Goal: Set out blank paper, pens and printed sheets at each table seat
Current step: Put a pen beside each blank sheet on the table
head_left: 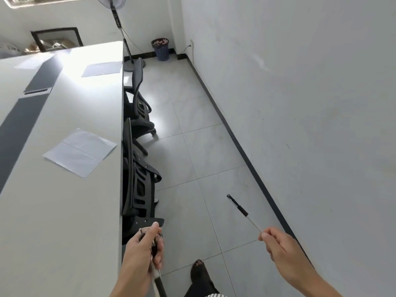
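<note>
My right hand (278,247) pinches one pen (243,212) by its thin end, the black cap pointing up and away over the floor. My left hand (144,251) grips a bundle of several pens (154,249) beside the long white table's edge (119,189). On the table a blank sheet (80,152) lies at the near seat, skewed. A second sheet (102,68) lies at the far seat, and a third (30,63) sits across the table.
Two black office chairs (139,179) (138,99) are tucked against the table's right side. A standing fan (123,39) and a waste basket (161,49) stand at the far wall. A tiled aisle (203,146) runs between chairs and the right wall. My foot (200,273) is below.
</note>
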`<state>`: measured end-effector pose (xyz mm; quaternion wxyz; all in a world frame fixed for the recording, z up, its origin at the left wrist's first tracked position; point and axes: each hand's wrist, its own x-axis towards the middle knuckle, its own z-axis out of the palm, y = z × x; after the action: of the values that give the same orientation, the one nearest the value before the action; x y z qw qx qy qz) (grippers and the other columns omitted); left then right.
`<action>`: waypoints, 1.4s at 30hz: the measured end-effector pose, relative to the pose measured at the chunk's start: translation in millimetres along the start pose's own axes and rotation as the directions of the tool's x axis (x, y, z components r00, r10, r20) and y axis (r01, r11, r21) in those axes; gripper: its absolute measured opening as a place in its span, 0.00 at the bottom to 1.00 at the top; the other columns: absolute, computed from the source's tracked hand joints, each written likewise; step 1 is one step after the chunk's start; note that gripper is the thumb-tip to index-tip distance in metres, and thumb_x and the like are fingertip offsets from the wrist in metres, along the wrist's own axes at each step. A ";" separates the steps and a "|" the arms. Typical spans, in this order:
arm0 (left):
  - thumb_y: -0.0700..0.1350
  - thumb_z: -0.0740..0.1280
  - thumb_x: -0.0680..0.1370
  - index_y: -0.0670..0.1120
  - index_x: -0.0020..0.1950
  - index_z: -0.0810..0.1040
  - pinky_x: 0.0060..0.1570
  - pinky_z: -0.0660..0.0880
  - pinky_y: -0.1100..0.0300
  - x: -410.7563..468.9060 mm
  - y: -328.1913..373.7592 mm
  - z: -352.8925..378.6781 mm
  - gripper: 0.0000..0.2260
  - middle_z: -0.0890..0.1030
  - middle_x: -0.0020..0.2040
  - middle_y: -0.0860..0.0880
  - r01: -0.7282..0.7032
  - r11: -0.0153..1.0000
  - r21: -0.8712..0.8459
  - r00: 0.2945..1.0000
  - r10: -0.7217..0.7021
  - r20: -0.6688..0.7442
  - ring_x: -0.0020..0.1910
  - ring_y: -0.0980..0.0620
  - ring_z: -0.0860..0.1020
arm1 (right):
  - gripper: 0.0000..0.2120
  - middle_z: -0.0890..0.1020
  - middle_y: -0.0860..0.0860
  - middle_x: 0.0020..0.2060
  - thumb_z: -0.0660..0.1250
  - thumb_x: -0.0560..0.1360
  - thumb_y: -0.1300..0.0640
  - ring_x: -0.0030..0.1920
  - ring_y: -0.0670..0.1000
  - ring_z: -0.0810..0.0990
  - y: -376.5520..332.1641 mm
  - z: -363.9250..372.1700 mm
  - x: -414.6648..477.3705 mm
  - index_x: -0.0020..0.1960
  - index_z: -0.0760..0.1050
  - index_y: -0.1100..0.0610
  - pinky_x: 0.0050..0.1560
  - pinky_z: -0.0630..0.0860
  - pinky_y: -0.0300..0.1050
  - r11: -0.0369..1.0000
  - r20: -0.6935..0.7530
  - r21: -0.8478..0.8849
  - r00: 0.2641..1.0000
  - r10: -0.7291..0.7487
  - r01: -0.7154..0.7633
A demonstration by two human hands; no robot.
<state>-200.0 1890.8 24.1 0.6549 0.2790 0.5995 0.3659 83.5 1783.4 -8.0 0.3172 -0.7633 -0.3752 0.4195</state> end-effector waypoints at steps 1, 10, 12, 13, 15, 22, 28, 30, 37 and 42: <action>0.45 0.64 0.79 0.37 0.47 0.73 0.19 0.62 0.66 14.6 17.3 5.3 0.10 0.71 0.26 0.44 -0.004 1.000 -0.007 1.000 0.004 0.012 0.15 0.52 0.63 | 0.13 0.67 0.46 0.24 0.61 0.80 0.55 0.26 0.45 0.64 -14.2 -1.5 15.5 0.39 0.75 0.54 0.34 0.64 0.43 1.000 -0.004 -0.009 1.000 -0.018 0.018; 0.48 0.65 0.78 0.40 0.46 0.74 0.21 0.62 0.65 131.6 137.0 58.8 0.10 0.72 0.29 0.44 -0.033 0.999 -0.041 0.999 0.033 0.005 0.18 0.52 0.64 | 0.14 0.73 0.43 0.21 0.62 0.80 0.53 0.23 0.40 0.68 -110.6 -5.1 169.8 0.39 0.77 0.56 0.34 0.64 0.41 0.998 0.054 0.029 0.997 -0.057 0.056; 0.48 0.65 0.78 0.40 0.47 0.74 0.22 0.61 0.65 159.2 149.5 67.1 0.11 0.72 0.29 0.44 -0.044 0.997 -0.068 0.998 0.040 -0.049 0.18 0.52 0.64 | 0.14 0.74 0.42 0.21 0.62 0.80 0.54 0.23 0.39 0.69 -120.6 -7.6 216.9 0.38 0.77 0.57 0.34 0.64 0.41 0.999 0.097 0.016 0.994 -0.051 0.050; 0.48 0.65 0.79 0.40 0.47 0.74 0.22 0.61 0.65 173.2 154.2 71.1 0.11 0.72 0.29 0.44 -0.047 0.995 -0.085 0.996 0.040 -0.084 0.18 0.52 0.63 | 0.14 0.73 0.42 0.20 0.62 0.80 0.54 0.23 0.39 0.69 -126.0 -9.4 241.9 0.38 0.77 0.57 0.34 0.64 0.41 0.999 0.119 0.002 0.992 -0.048 0.048; 0.48 0.65 0.79 0.39 0.48 0.74 0.22 0.61 0.65 199.4 163.1 80.3 0.11 0.72 0.29 0.43 -0.059 0.991 -0.119 0.986 0.039 -0.164 0.18 0.52 0.63 | 0.15 0.69 0.45 0.20 0.63 0.80 0.52 0.23 0.41 0.66 -138.9 -11.9 292.6 0.36 0.77 0.56 0.34 0.64 0.43 0.997 0.164 -0.031 0.984 -0.071 0.077; 0.47 0.63 0.80 0.37 0.48 0.73 0.20 0.62 0.66 267.3 215.9 109.9 0.12 0.70 0.27 0.44 -0.130 0.958 -0.254 0.939 0.037 -0.341 0.17 0.52 0.63 | 0.15 0.66 0.44 0.21 0.63 0.79 0.50 0.24 0.43 0.63 -227.1 -4.2 449.2 0.36 0.76 0.54 0.32 0.62 0.42 0.953 0.369 -0.150 0.909 -0.194 0.265; 0.48 0.63 0.79 0.39 0.50 0.73 0.22 0.60 0.65 282.0 231.4 97.0 0.11 0.69 0.29 0.44 -0.214 0.890 -0.404 0.844 -0.040 -0.535 0.18 0.52 0.63 | 0.16 0.65 0.44 0.23 0.62 0.80 0.50 0.26 0.46 0.63 -312.9 60.1 534.8 0.36 0.76 0.55 0.32 0.63 0.44 0.870 0.607 -0.195 0.753 -0.255 0.452; 0.48 0.63 0.79 0.39 0.49 0.73 0.22 0.60 0.64 285.3 231.5 85.0 0.11 0.69 0.29 0.44 -0.235 0.866 -0.441 0.808 -0.078 -0.585 0.18 0.52 0.63 | 0.15 0.66 0.45 0.25 0.61 0.80 0.50 0.28 0.47 0.65 -336.3 89.9 552.9 0.37 0.76 0.54 0.33 0.64 0.44 0.848 0.660 -0.191 0.704 -0.262 0.495; 0.46 0.62 0.80 0.39 0.48 0.73 0.20 0.60 0.66 314.7 247.3 9.1 0.10 0.69 0.26 0.44 -0.350 0.802 -0.485 0.700 -0.121 -0.704 0.16 0.52 0.63 | 0.14 0.68 0.48 0.26 0.61 0.79 0.56 0.29 0.50 0.65 -394.9 213.4 584.2 0.41 0.76 0.63 0.34 0.64 0.47 0.823 0.767 -0.190 0.605 -0.215 0.535; 0.46 0.62 0.80 0.39 0.47 0.73 0.21 0.60 0.66 346.2 279.4 -47.8 0.10 0.69 0.27 0.44 -0.395 0.769 -0.502 0.688 -0.113 -0.716 0.17 0.52 0.63 | 0.14 0.75 0.49 0.29 0.62 0.79 0.54 0.30 0.50 0.72 -437.0 297.1 601.1 0.40 0.79 0.60 0.34 0.68 0.46 0.769 0.801 -0.246 0.571 -0.182 0.590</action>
<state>-283.0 2330.1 41.7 0.3922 -0.0684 0.6235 0.6729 -91.2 2564.0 -33.5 0.0203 -0.4740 -0.7263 0.4974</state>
